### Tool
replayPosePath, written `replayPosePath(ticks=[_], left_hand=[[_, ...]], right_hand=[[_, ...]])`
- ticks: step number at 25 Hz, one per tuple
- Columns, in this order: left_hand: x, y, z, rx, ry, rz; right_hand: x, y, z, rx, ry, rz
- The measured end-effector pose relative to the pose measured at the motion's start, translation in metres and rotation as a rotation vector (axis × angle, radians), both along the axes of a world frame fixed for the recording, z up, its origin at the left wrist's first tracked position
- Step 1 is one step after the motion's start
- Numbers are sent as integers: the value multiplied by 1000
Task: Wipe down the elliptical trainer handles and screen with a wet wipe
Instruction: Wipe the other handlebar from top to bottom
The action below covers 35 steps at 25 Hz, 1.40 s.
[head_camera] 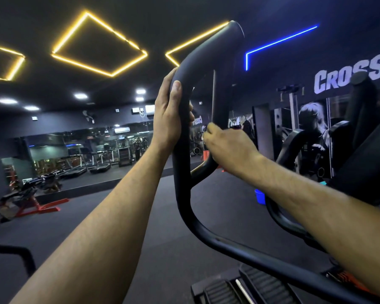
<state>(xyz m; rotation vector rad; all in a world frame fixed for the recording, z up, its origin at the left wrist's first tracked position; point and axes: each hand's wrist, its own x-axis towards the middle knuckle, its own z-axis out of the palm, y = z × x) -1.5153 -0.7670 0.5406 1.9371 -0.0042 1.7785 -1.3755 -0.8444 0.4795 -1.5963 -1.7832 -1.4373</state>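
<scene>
The elliptical handle (182,150), a thick, stiff black tube looping up the centre of the view, looks smooth and likely slick once wet, so it is best steadied by wrapping around the upright. The left hand (169,115) grips it at about 12 o'clock from centre, thumb laid along the tube. Just to its 3 o'clock, the right hand (226,145) has its fingers (211,130) curled at the inner bar, seemingly pinching a soft, light wipe, though blur hides it; a blue bucket (259,196) sits beyond at 4 o'clock.
</scene>
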Motion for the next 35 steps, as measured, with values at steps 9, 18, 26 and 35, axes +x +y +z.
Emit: replayPosePath(ticks=[9, 18, 26, 35], left_hand=[[0, 0, 0, 26, -7, 15], [-1, -5, -3, 7, -7, 21], [-1, -14, -1, 90, -40, 105], [0, -1, -1, 59, -21, 7]], right_hand=[[-31, 33, -56, -120, 419, 157], [-25, 39, -108, 75, 819, 619], [3, 8, -8, 629, 682, 762], [26, 18, 55, 666, 622, 796]])
